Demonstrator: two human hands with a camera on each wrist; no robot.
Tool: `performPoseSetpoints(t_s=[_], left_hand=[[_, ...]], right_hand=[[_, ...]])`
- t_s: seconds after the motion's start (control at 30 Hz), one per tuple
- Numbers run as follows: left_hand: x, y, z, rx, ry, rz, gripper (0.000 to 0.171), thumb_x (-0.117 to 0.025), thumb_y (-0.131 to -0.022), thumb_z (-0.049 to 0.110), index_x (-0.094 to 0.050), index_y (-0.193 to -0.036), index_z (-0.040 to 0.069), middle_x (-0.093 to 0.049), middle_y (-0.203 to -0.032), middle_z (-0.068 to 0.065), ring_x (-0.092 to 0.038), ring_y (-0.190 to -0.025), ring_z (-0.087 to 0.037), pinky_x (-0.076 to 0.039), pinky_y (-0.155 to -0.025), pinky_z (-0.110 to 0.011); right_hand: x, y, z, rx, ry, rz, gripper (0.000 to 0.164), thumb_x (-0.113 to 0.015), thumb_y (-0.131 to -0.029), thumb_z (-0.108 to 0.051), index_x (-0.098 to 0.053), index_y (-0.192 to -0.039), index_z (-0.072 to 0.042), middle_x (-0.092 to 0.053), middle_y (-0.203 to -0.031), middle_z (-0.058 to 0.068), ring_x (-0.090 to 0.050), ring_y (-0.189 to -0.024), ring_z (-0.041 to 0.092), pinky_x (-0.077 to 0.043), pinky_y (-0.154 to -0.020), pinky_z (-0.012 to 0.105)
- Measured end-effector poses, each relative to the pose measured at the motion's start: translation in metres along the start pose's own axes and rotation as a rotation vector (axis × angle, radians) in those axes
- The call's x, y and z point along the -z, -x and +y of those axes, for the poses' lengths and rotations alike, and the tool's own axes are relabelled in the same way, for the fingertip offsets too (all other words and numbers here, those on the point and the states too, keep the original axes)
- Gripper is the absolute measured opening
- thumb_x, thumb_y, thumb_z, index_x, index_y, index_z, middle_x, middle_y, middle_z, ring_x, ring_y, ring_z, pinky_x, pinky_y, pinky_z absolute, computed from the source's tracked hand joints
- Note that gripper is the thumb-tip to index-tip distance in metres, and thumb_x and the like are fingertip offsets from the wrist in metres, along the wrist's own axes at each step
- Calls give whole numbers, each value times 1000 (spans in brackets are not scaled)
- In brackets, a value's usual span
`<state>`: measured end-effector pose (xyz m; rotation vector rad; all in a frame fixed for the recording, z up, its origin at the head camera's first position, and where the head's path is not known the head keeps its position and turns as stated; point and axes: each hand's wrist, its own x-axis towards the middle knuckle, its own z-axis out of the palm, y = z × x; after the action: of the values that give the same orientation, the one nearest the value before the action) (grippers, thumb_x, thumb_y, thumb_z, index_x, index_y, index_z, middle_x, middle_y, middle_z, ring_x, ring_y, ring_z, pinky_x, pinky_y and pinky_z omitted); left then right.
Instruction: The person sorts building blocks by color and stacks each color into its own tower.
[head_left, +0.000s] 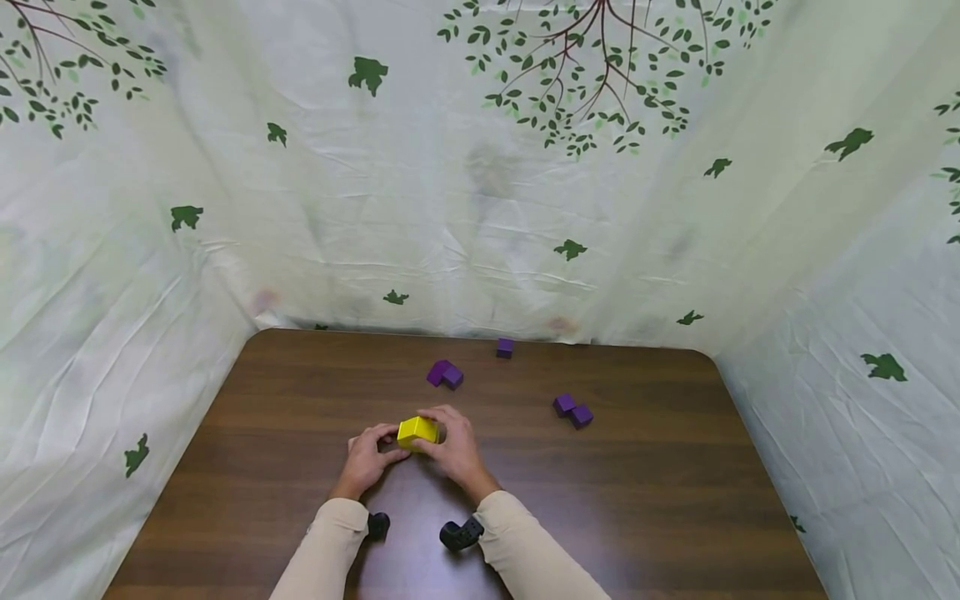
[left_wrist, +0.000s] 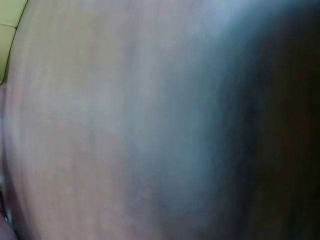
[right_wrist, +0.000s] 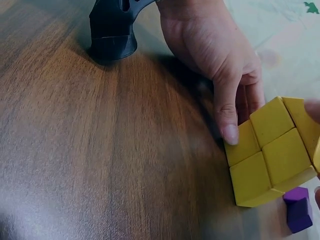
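Observation:
A yellow block made up of several cubes sits between the two hands. In the right wrist view its cubes form a two-by-two face with more on the right side, and it looks tilted. The left hand holds its left side; in the right wrist view that hand has its thumb on a cube and its fingers behind. From the other side the right hand pinches the block between thumb and fingers. The left wrist view is mostly blurred, with a yellow corner at the upper left.
Beyond the hands lie two touching purple cubes, a single purple cube near the far edge, and another purple pair to the right. Patterned cloth surrounds the brown wooden table. Each wrist carries a black camera.

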<state>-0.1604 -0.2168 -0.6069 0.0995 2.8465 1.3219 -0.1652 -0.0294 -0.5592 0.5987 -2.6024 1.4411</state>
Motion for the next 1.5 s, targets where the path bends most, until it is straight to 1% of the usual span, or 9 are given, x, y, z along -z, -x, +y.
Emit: performPoseSetpoints(t_s=[0.37, 0.5, 0.7, 0.87, 1.03, 1.17, 1.33, 1.43, 1.5], left_hand=[[0, 0, 0, -17, 8, 3, 46, -82, -75, 14, -66, -116, 3, -66, -98, -8, -56, -95, -28, -25, -89, -48], [6, 4, 3, 3, 28, -27, 54, -82, -75, 13, -61, -123, 1, -64, -104, -13, -55, -100, -31, -24, -94, -51], [18, 13, 6, 77, 152, -102, 66, -81, -77, 13, -52, -134, 2, -59, -126, -16, -53, -114, -34, -31, -103, -52], [29, 19, 9, 152, 190, -87, 70, -77, -82, 25, -44, -140, 2, -53, -132, -20, -46, -121, -36, -34, -104, -54], [32, 22, 25, 205, 196, 75, 67, -72, -87, 35, -44, -139, 5, -52, -133, -19, -42, -121, -35, -32, -104, -52], [24, 25, 53, 166, 226, 350, 58, -76, -83, 31, -54, -130, 4, -56, -122, -17, -43, -113, -33, -33, -96, -46], [12, 25, 99, -55, 218, 642, 44, -83, -76, 17, -63, -113, 2, -61, -105, -16, -45, -98, -33, -32, -84, -39], [-1, 24, 127, -229, 211, 694, 38, -83, -74, 12, -65, -105, 2, -62, -99, -15, -47, -92, -32, -32, -80, -36], [-13, 22, 143, -346, 200, 683, 35, -84, -72, 10, -67, -102, 2, -64, -96, -13, -49, -89, -32, -33, -79, -36]], right_hand=[[13, 7, 7, -83, -80, -33, 66, -85, -73, -29, -58, -131, -11, -59, -128, 5, -53, -117, 25, -38, -100, 49], [23, 11, 14, -118, -72, -30, 72, -85, -72, -29, -55, -135, -13, -55, -132, 6, -51, -120, 27, -38, -102, 51], [45, 19, 32, -139, -86, -5, 74, -87, -70, -21, -53, -135, -9, -54, -132, 10, -50, -120, 32, -39, -101, 52], [69, 23, 47, -99, -59, 22, 71, -87, -70, -12, -54, -132, -2, -56, -126, 16, -52, -116, 38, -41, -97, 53], [94, 28, 57, -100, -33, 77, 66, -85, -69, -6, -56, -129, 0, -56, -124, 19, -53, -113, 41, -41, -95, 55], [108, 31, 65, -101, -26, 121, 63, -84, -70, -4, -57, -127, 1, -57, -123, 20, -53, -111, 41, -42, -94, 55], [120, 35, 73, -120, -29, 163, 61, -84, -70, -3, -59, -125, 1, -58, -122, 21, -53, -111, 42, -41, -95, 56], [128, 36, 77, -127, -11, 196, 59, -84, -69, -3, -60, -123, 2, -59, -121, 21, -53, -111, 41, -41, -95, 56], [133, 37, 80, -126, 12, 213, 59, -84, -69, -3, -60, -123, 2, -60, -120, 21, -54, -111, 40, -42, -94, 54]])
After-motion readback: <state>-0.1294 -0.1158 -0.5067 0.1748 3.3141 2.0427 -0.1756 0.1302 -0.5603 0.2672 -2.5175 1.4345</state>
